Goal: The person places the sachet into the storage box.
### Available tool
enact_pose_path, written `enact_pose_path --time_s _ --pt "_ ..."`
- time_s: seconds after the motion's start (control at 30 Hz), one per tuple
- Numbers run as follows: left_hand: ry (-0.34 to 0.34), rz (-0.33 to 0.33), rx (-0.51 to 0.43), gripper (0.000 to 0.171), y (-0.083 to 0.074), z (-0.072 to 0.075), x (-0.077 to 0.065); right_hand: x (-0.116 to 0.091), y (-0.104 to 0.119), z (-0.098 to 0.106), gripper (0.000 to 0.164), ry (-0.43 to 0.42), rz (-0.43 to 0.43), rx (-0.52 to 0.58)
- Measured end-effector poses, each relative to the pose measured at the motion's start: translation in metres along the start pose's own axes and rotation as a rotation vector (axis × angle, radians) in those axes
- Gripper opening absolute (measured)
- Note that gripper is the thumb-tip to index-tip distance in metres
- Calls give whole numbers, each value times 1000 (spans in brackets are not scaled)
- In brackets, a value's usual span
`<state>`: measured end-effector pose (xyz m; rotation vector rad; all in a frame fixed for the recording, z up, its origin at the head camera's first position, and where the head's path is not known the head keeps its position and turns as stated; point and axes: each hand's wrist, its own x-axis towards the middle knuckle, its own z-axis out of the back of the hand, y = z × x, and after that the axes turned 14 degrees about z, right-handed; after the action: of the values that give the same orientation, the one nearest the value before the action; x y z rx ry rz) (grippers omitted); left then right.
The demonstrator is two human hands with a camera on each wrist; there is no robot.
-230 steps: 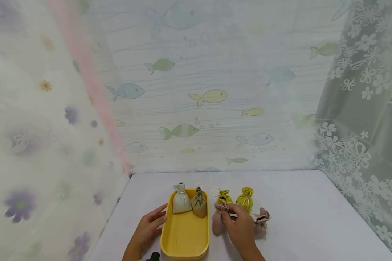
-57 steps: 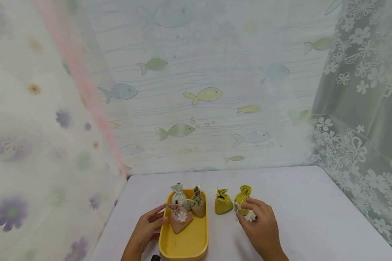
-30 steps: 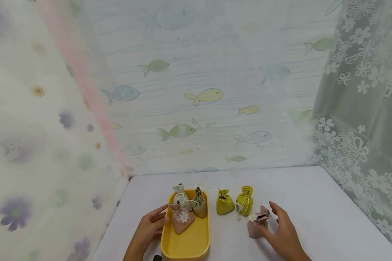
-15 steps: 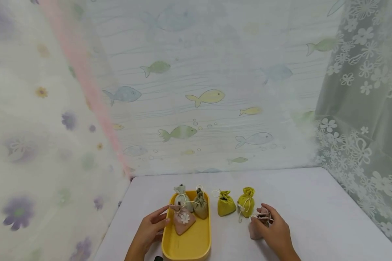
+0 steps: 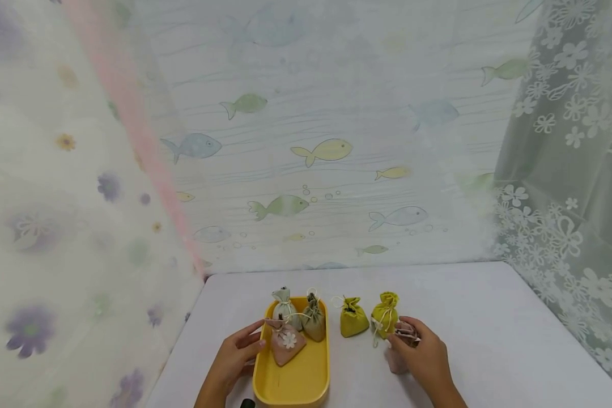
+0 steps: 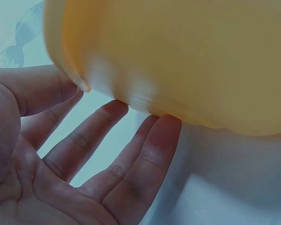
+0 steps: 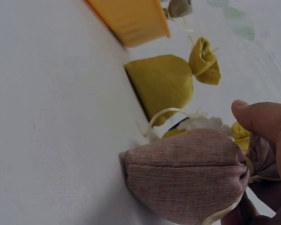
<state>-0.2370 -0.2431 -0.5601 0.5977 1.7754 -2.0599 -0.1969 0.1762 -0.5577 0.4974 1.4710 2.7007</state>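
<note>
My right hand (image 5: 424,352) grips a dusty-pink drawstring pouch (image 7: 187,176) by its gathered neck, thumb on one side and fingers on the other. The pouch's base is close to the table. My left hand (image 5: 234,354) rests its fingertips against the outer left side of a yellow tray (image 6: 187,56), fingers extended. Inside the tray are a white pouch (image 5: 284,310), an olive-brown pouch (image 5: 314,326) and another pink pouch (image 5: 288,350) with a white flower. Two mustard-yellow pouches, a left one (image 5: 353,322) and a right one (image 5: 384,322), stand right of the tray.
A white cloth covers the table (image 5: 494,340). A dark rounded object (image 5: 247,403) shows at the bottom edge, left of the tray. Behind the table hangs a fish-print curtain (image 5: 336,187), with a flower-patterned sheer curtain (image 5: 566,226) on the right.
One pink pouch has gone from the table into the tray. My right hand has moved to the other pink pouch and now holds its neck. My left hand has stayed at the tray.
</note>
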Motion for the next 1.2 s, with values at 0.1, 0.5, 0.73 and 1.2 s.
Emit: enact_pose_path --time_s 0.1,0.5,0.73,1.2 --pt "-8 3 0 72 0 0 1 1 3 1 54 1 2 2" --pt "-24 16 6 74 1 1 5 0 11 0 32 -61 69 -6" --pt "-24 11 14 74 1 1 5 0 14 -2 23 -100 88 -20" --pt "-21 20 11 73 1 1 8 2 36 -6 27 -117 175 60"
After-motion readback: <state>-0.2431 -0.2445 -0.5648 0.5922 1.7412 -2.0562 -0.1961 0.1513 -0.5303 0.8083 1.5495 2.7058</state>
